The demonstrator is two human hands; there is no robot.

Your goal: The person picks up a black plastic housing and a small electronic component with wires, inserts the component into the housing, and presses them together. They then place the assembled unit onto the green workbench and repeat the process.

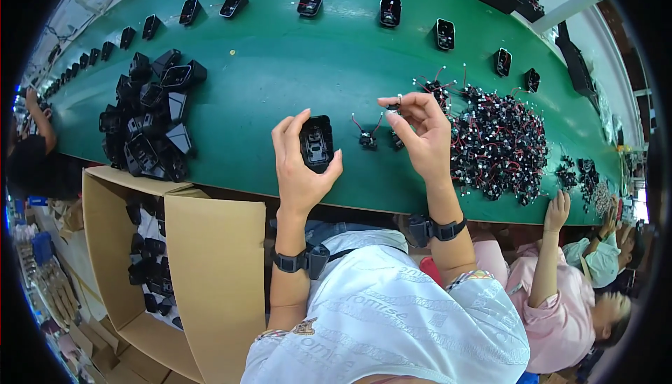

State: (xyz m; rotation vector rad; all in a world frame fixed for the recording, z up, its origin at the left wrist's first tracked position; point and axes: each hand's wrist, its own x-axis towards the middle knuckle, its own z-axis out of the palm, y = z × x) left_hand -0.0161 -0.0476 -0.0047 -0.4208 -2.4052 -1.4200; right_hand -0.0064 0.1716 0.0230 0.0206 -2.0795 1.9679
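My left hand (299, 174) is closed around the edge of a black plastic housing (317, 147), its open, hollow side facing up just over the green table (266, 79). To the right, the thumb and fingers of my right hand (425, 132) pinch a small black part with wires (393, 107), partly hidden by the fingers. Between my hands lies a small black component (367, 140) with red and black wires and white plugs. Another similar part rests under my right hand, partly covered. A large heap of wired components (500, 146) spreads beside my right hand.
A pile of black housings (150, 114) sits on the left. More housings (310, 2) form a curved row along the far side. An open cardboard box (215, 279) holding black parts stands below the table's edge. A person in pink (553, 314) works at my right.
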